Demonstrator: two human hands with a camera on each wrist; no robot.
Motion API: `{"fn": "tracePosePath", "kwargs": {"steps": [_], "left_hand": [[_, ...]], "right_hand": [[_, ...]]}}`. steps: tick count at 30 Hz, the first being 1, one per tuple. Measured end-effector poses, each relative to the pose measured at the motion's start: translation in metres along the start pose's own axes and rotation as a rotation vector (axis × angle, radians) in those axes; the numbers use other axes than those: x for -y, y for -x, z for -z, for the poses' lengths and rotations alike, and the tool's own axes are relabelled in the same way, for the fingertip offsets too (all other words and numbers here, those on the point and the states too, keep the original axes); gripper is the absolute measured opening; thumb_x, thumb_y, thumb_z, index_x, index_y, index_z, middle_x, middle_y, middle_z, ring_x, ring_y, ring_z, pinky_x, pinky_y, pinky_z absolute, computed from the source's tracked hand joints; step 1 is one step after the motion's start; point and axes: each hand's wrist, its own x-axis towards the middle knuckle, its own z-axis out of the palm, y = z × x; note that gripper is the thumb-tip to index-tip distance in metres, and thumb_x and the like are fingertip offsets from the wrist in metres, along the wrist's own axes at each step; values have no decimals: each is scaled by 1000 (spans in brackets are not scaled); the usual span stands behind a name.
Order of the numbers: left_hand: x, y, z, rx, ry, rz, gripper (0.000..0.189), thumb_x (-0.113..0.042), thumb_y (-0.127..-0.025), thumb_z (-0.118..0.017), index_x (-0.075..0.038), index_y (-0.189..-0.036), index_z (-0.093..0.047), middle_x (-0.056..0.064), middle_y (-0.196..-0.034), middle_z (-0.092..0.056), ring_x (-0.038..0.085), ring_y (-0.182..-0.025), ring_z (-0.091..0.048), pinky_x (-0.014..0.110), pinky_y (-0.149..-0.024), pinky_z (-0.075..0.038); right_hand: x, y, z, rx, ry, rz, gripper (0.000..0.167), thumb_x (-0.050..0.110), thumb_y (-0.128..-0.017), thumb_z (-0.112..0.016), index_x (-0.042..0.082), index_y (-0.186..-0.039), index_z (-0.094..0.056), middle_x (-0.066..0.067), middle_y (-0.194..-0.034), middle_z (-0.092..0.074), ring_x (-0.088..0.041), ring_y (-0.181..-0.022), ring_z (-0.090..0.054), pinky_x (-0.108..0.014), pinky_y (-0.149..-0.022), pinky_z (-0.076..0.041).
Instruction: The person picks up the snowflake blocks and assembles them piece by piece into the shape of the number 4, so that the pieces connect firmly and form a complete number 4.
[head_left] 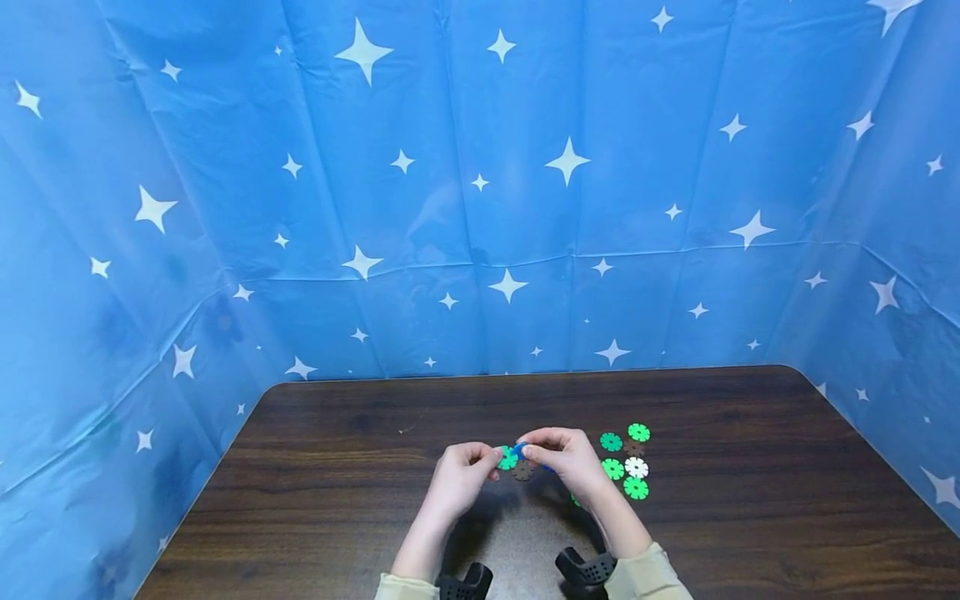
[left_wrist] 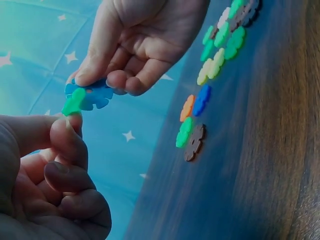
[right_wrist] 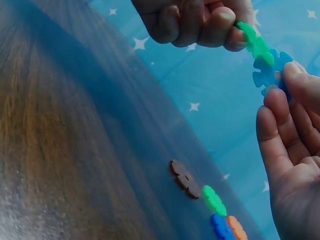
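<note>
Above the table, my left hand pinches a green notched disc by its edge between thumb and forefinger. My right hand pinches a blue notched disc between thumb and fingers. The two discs meet edge to edge at an angle; how deep their slots overlap is hard to tell. On the table below the hands lie a brown disc, a green disc, a blue disc and an orange disc, partly hidden by my right hand in the head view.
Right of my right hand lies a group of loose discs, among them a white disc, a dark green disc and a bright green disc. A blue star-patterned curtain surrounds the far and side edges of the dark wooden table.
</note>
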Motion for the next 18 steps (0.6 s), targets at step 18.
{"fn": "tracePosePath", "kwargs": {"steps": [18], "left_hand": [[2,-6,1,50,86,54,34,-24,-96,-61,8,-88,-69,-3,-63,-59,11,-57,-42,24,-52,-32]], "right_hand": [[10,0,2,0,74,48,17,11,-92,-66,-1,-104,-69,-6,-98,-67,-30,-86,-59,-48,-78,-51]]}}
